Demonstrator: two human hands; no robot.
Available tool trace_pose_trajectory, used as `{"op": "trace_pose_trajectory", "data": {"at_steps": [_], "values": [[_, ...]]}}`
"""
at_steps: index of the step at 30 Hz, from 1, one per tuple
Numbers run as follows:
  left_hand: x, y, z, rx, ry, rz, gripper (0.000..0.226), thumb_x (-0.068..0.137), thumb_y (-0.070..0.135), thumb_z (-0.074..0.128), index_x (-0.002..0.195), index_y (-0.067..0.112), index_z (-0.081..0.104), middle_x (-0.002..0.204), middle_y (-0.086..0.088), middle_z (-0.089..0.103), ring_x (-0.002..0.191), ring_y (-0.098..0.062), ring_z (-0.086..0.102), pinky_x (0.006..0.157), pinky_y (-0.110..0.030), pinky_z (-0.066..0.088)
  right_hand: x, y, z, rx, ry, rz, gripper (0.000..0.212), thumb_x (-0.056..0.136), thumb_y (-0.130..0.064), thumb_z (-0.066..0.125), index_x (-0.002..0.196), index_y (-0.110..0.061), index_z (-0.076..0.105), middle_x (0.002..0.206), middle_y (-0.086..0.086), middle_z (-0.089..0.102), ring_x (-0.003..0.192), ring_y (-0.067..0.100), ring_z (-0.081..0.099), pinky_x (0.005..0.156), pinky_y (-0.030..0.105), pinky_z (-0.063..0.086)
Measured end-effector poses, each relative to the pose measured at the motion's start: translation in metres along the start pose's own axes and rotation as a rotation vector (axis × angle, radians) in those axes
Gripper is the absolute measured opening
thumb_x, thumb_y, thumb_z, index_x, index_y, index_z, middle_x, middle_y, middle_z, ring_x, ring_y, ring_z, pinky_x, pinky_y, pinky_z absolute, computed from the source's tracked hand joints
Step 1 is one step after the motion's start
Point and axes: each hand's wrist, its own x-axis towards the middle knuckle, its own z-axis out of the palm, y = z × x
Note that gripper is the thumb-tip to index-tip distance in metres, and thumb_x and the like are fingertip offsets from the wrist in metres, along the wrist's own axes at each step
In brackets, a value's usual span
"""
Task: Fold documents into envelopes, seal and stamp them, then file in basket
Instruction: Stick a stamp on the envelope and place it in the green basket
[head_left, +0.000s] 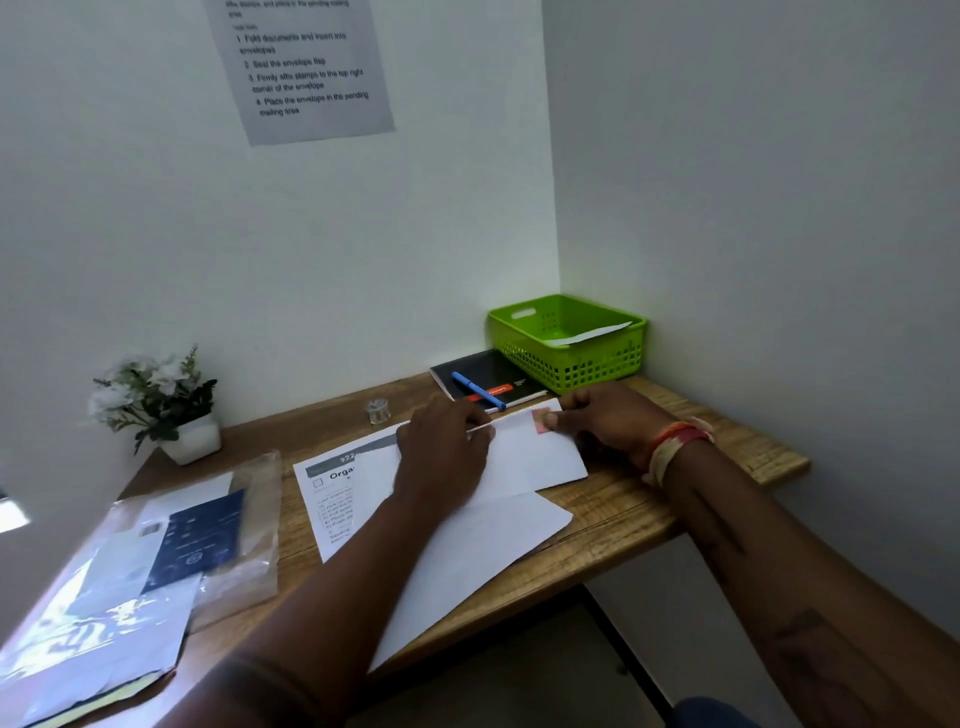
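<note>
A white envelope (524, 457) lies on the wooden desk (613, 514), on top of a printed document (332, 499) and a blank white sheet (478, 561). A small red stamp (540, 420) sits at its top right corner. My left hand (441, 457) rests on the envelope's left part, fingers curved over its far edge. My right hand (602, 421) holds the envelope's right end, its thumb tip at the stamp. The green basket (566, 358) stands in the back right corner with a white envelope inside.
A black notebook (483, 382) with a blue pen (478, 389) lies beside the basket. A small clear jar (377, 411) and a white potted plant (166, 410) stand near the wall. A plastic sleeve of papers (156, 561) covers the desk's left end.
</note>
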Motion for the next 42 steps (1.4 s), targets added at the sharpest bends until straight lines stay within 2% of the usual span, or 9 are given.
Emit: {"op": "trace_pose_trajectory", "data": {"at_steps": [3,8,11,17,21,26,32,37,42], "values": [[0.007,0.017,-0.007,-0.017,0.019,0.055,0.016,0.092,0.032,0.066,0.108,0.031,0.072,0.110,0.003,0.065,0.112,-0.021,0.056,0.100,-0.043,0.040,-0.011,0.001,-0.017,0.112,-0.037,0.040,0.023,0.080,-0.028,0.082,0.064,-0.016,0.071,0.061,0.010,0.061,0.049,0.017,0.049,0.047,0.026,0.037],[0.010,0.054,-0.012,0.000,0.230,0.158,0.032,0.093,0.027,0.062,0.125,0.028,0.065,0.128,0.000,0.059,0.126,-0.025,0.050,0.110,-0.048,0.033,-0.016,-0.010,-0.068,0.515,0.211,0.043,0.019,0.082,-0.009,0.079,0.087,0.005,0.067,0.058,0.009,0.053,0.046,0.014,0.044,0.040,0.021,0.040],[0.013,0.073,-0.012,-0.045,0.205,0.168,0.031,0.093,0.026,0.060,0.123,0.029,0.066,0.125,0.001,0.060,0.123,-0.023,0.051,0.106,-0.042,0.035,-0.014,-0.017,-0.094,0.632,0.392,0.034,0.013,0.080,-0.002,0.079,0.074,0.001,0.067,0.053,0.005,0.053,0.040,0.012,0.045,0.041,0.019,0.043],[0.005,0.078,0.001,-0.046,0.078,0.128,0.029,0.095,0.030,0.058,0.123,0.030,0.067,0.123,0.002,0.061,0.119,-0.021,0.053,0.099,-0.039,0.039,0.017,-0.024,-0.106,0.688,0.483,0.099,0.013,0.085,0.008,0.070,0.096,0.010,0.064,0.071,0.015,0.063,0.043,0.016,0.058,0.043,0.022,0.054],[-0.002,0.060,0.005,-0.057,-0.007,0.059,0.029,0.098,0.031,0.058,0.126,0.030,0.065,0.129,0.001,0.059,0.123,-0.021,0.052,0.104,-0.043,0.041,0.054,-0.023,-0.082,0.691,0.468,0.135,0.012,0.089,0.005,0.068,0.098,0.009,0.061,0.079,0.018,0.065,0.058,0.023,0.062,0.043,0.024,0.056],[-0.008,0.027,-0.006,-0.032,-0.090,-0.001,0.029,0.098,0.035,0.059,0.127,0.030,0.064,0.133,0.002,0.060,0.124,-0.019,0.053,0.104,-0.045,0.045,0.089,-0.015,-0.057,0.755,0.537,0.134,0.014,0.087,0.000,0.072,0.084,0.002,0.059,0.075,0.013,0.066,0.050,0.020,0.066,0.043,0.025,0.055],[-0.021,0.002,-0.016,-0.015,-0.115,-0.048,0.025,0.099,0.034,0.059,0.123,0.029,0.065,0.132,0.000,0.059,0.122,-0.020,0.055,0.104,-0.043,0.045,0.098,-0.002,-0.055,0.697,0.692,0.116,0.017,0.082,-0.007,0.078,0.073,-0.001,0.065,0.052,0.005,0.069,0.057,0.023,0.072,0.066,0.039,0.062],[-0.028,0.006,-0.010,-0.023,-0.211,-0.080,0.029,0.100,0.041,0.056,0.126,0.029,0.062,0.135,-0.002,0.057,0.124,-0.021,0.053,0.106,-0.043,0.044,0.097,-0.008,-0.051,0.715,0.658,0.098,0.022,0.085,-0.007,0.077,0.071,0.001,0.063,0.051,0.009,0.066,0.054,0.025,0.069,0.060,0.037,0.061],[-0.029,0.008,-0.009,0.088,-0.323,-0.081,0.043,0.096,0.062,0.051,0.125,0.032,0.062,0.133,-0.002,0.056,0.121,-0.022,0.051,0.102,-0.043,0.045,0.080,-0.020,-0.037,0.598,0.695,0.101,0.051,0.095,-0.046,0.061,0.071,-0.002,0.064,0.055,0.012,0.065,0.052,0.029,0.065,0.060,0.040,0.058]]}}
